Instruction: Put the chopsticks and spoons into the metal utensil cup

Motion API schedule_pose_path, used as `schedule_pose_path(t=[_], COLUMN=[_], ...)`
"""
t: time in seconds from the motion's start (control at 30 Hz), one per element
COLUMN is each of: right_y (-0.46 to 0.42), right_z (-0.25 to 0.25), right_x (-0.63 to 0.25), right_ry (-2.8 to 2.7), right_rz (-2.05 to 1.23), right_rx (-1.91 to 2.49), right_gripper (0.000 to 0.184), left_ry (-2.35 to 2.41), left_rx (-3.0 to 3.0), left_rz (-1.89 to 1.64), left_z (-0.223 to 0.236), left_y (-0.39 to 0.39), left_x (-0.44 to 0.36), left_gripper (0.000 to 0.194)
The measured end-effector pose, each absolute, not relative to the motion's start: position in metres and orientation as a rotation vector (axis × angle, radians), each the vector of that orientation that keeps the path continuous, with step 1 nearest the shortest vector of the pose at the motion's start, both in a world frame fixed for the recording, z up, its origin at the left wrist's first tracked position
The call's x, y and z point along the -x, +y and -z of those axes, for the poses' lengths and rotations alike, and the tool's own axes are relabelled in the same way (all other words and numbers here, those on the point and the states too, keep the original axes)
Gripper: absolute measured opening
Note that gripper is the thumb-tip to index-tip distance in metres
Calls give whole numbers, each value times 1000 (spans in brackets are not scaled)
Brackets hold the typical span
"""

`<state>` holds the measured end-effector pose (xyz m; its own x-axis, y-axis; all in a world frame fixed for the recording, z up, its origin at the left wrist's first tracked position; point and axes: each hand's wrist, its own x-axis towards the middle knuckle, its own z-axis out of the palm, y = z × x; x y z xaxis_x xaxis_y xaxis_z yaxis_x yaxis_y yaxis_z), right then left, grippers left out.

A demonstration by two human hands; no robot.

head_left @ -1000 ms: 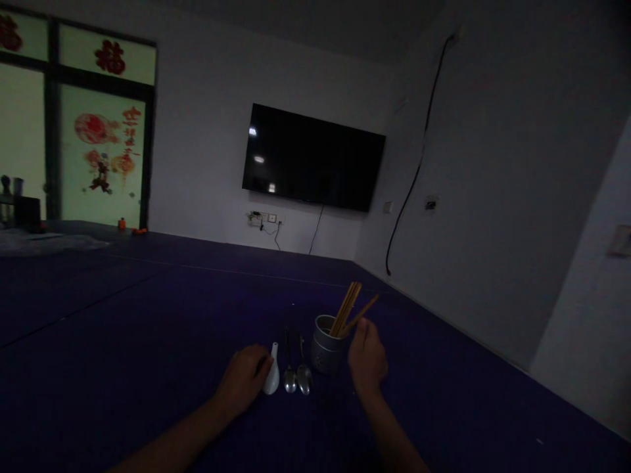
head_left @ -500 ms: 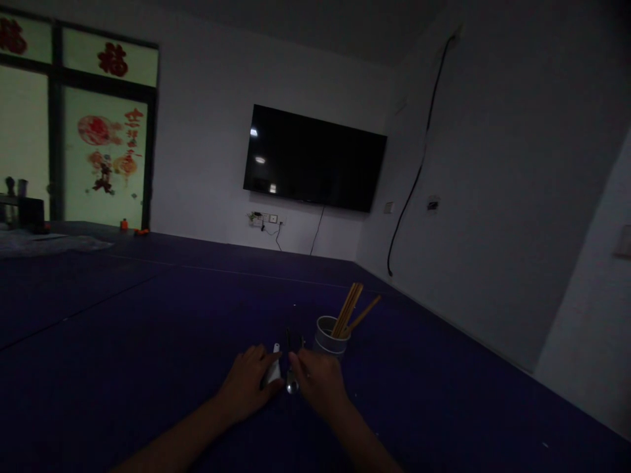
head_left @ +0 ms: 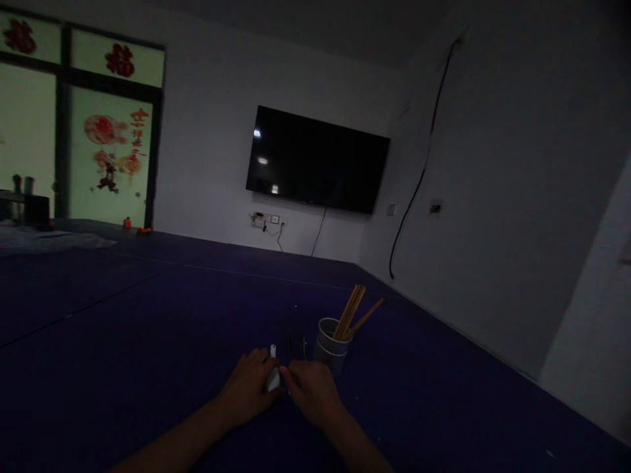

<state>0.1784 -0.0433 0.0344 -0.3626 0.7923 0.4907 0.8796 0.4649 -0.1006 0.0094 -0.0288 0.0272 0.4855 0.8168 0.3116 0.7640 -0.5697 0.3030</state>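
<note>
My left hand [head_left: 250,382] is closed round a white spoon [head_left: 273,379] low over the purple tabletop. The narrow end of its handle, with a small hole, sticks out past my fingers. My right hand [head_left: 311,389] is closed beside it, thumb tip close to the white spoon. A shiny metal spoon is in my right hand, now almost wholly hidden by the fingers. Just beyond the right hand lie thin dark items [head_left: 296,344], too dim to name. A grey cup [head_left: 331,351] stands upright behind my right hand, with several wooden chopsticks [head_left: 351,312] leaning in it.
The purple tabletop [head_left: 197,315] stretches to the far wall, with seams across it. Clear plastic sheeting [head_left: 54,240] lies at the far left, near small orange things [head_left: 127,223]. A black television [head_left: 318,159] and a hanging cable [head_left: 419,174] are on the walls.
My right hand has moved slightly left and down toward the white spoon, and the metal spoon's round end is now covered. The view has shifted a little.
</note>
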Motion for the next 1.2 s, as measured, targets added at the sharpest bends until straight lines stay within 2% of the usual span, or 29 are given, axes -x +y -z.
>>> schedule_pose_path(t=[0.57,0.7,1.0,1.2], right_y=[-43,-44,-44,-47], right_z=[-33,-34,-34,-39], right_x=[-178,-177,-175,-175], right_ry=[-2247,-2263,-2252,-2076], right_rz=[179,196,209,117], right_rx=[1386,1394,1389,1391], right_gripper=[39,38,42,46], left_ry=[1264,1146,1047,1002], left_rx=[-2554,-2481,-2443,-2662], left_rz=[-799,-897,-985,-1173], left_z=[-23,-21,-16,-17], left_y=[-26,-24,-18,-20], left_x=[-11,-11,-10,-6], left_gripper=[21,14,20,27])
